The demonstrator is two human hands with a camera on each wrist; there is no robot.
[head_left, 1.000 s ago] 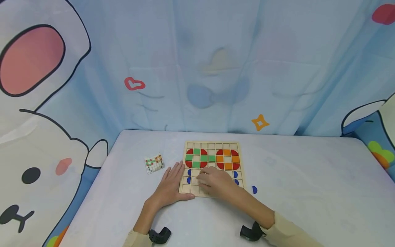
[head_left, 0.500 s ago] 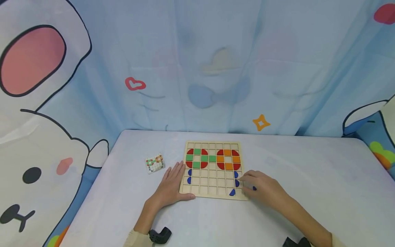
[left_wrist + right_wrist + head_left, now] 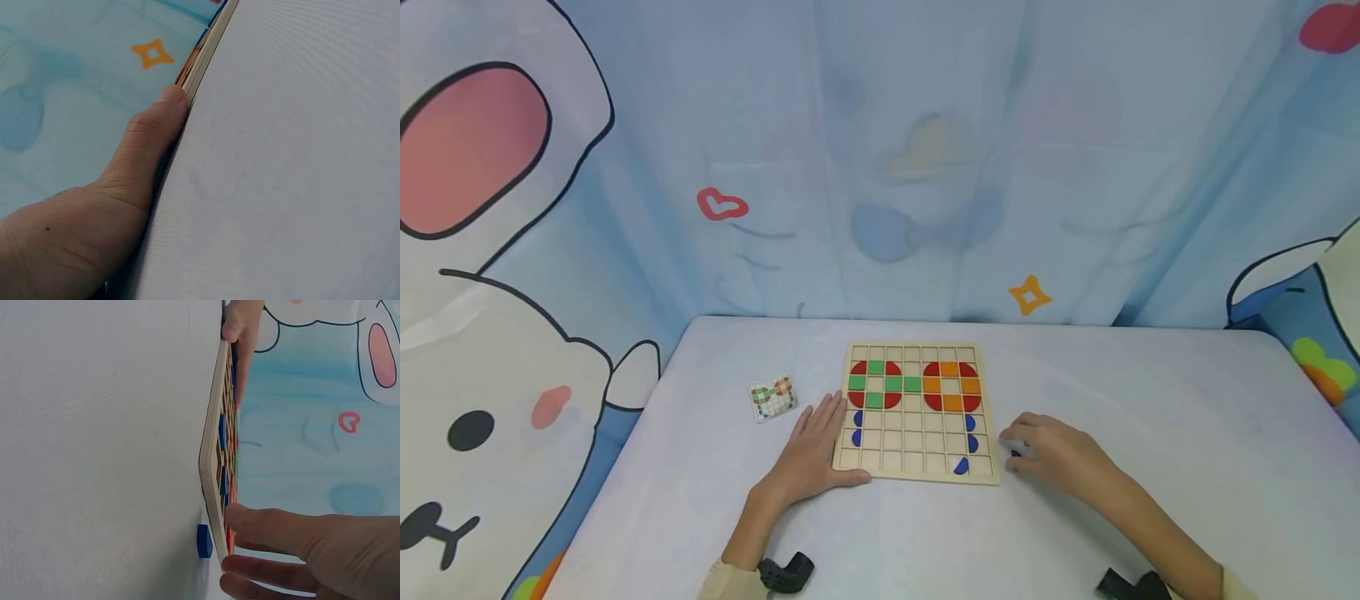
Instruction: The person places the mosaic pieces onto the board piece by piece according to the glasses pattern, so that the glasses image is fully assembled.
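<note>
A wooden grid board [image 3: 902, 457] lies on the white table, with red, green and orange pieces set in its upper rows. My left hand [image 3: 815, 450] rests along the board's left side, fingers straight, thumb at the front edge. Just right of the board, my right hand [image 3: 1054, 452] hovers over a loose blue half-round piece [image 3: 204, 541] standing apart from its fingertips in the right wrist view. Those fingers are bent loosely with nothing between them. Blue half-round pieces sit in the left and right columns; another blue piece [image 3: 961, 466] lies slanted in the bottom row.
A small pattern card [image 3: 772, 398] lies left of the board, printed with a coloured grid. Behind the table hangs a blue cartoon curtain [image 3: 820, 250]. Black wrist devices are on both forearms.
My right hand has moved from above the board's middle to the right, beside the loose blue piece. The slanted blue piece in the bottom row has come into view. My left hand stays put.
</note>
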